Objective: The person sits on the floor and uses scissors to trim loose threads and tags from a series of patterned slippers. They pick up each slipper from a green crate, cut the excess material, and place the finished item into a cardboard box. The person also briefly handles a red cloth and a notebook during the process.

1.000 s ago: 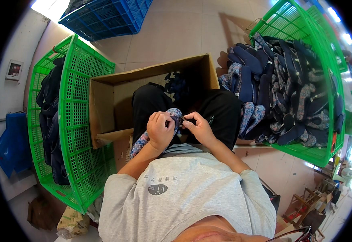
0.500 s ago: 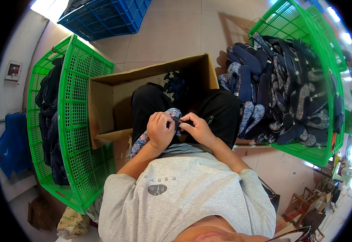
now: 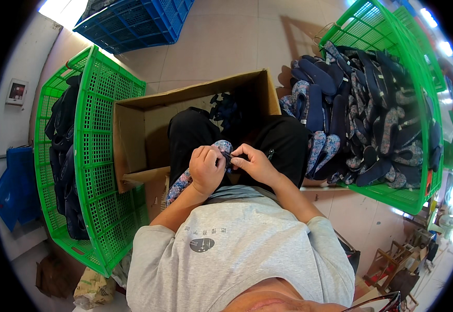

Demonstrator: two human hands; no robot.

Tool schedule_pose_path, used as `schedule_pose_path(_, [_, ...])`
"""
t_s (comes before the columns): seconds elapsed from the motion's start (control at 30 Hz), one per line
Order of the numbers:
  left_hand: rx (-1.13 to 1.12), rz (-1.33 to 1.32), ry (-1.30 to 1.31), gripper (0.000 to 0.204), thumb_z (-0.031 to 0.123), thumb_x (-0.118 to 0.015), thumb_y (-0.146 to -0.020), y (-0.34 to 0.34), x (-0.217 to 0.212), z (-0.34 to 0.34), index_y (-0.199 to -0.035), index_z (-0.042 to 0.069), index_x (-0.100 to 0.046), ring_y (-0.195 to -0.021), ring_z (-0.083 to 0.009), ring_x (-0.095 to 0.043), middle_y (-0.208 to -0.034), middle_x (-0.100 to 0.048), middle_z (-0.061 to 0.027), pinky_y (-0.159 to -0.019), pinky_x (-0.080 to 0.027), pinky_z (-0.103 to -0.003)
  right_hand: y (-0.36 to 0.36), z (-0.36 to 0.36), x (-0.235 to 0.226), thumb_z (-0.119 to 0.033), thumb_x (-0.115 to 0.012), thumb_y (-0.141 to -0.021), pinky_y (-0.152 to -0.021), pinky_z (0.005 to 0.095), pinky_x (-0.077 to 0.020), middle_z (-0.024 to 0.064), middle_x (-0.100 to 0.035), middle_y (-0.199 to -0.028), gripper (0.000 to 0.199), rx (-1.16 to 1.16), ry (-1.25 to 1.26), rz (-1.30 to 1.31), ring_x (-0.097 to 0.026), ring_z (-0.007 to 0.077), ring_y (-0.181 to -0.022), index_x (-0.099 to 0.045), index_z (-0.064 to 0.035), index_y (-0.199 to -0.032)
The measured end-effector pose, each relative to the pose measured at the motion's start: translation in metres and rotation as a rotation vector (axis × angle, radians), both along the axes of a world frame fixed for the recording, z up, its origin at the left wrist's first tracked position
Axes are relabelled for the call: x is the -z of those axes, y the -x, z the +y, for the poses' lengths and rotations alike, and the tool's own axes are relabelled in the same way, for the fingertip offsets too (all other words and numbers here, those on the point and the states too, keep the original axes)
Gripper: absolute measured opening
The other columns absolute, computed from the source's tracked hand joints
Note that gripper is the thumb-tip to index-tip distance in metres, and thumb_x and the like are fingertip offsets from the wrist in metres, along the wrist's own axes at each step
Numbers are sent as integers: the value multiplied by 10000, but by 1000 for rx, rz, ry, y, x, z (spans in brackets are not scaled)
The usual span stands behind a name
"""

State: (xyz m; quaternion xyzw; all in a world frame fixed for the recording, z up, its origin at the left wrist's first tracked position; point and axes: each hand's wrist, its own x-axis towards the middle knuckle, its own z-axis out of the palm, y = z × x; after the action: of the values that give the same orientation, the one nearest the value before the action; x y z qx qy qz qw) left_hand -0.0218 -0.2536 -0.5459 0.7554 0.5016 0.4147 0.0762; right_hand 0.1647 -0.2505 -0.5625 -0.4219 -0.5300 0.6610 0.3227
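Note:
Over my lap, my left hand (image 3: 206, 167) is closed on a floral-patterned fabric slipper (image 3: 180, 188). Part of the slipper sticks out below the wrist, and its rounded end shows above the fingers. My right hand (image 3: 255, 164) sits close beside it, thumb and forefinger pinched on a small dark piece at the slipper's edge. Fingers hide most of that piece, so I cannot tell its exact kind. Just beyond my knees, small dark pieces (image 3: 225, 110) lie heaped in an open cardboard box (image 3: 130, 122).
A green crate (image 3: 107, 156) of dark items stands at my left. To the right, another green crate (image 3: 392, 200) lies tipped toward me, spilling floral and navy slippers (image 3: 361, 114). A blue crate (image 3: 133, 26) is at the far left, and a blue bag (image 3: 16, 182) hangs by the wall.
My right hand has shifted very slightly at the slipper's edge. Otherwise both hands keep their hold in the same place.

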Motion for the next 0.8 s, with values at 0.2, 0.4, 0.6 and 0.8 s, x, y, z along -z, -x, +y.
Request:
schedule_pose_path(0.2, [50,34,28,201,-29,-688,-655,-5,2,6,-740,69,-535,-720,-322,-586,-749,-596,-114,-689,-471,-416,-7,3,-8,-133,-673,-931,-723,261,-528,56,-649,-898,158,12,46,-19,-639,111,-795,-617,-10,-1014])
schedule_pose_path(0.4, [17,-25,12,233,-80,-656,-667,-12,0,1,-722,66,-484,-697,-343,-543,-717,-524,-125,-641,-453,-440,-9,7,-7,-166,-683,-910,-710,294,-528,78,-680,-804,167,-15,-10,16,-667,144,-756,-639,-15,-965])
schedule_pose_path(0.6, [32,53,31,247,-101,-648,-686,-20,6,0,-717,62,-464,-723,-329,-554,-744,-541,-111,-666,-456,-424,-19,1,5,-195,-655,-932,-700,291,-494,69,-659,-815,190,-9,28,87,-620,128,-728,-606,-14,-963])
schedule_pose_path(0.8, [34,46,64,248,-103,-646,-678,-18,8,-3,-715,55,-459,-724,-328,-548,-737,-534,-112,-664,-446,-420,-20,-1,-2,-200,-647,-941,-694,286,-504,65,-658,-817,199,-16,-54,31,-636,126,-737,-606,-5,-963])
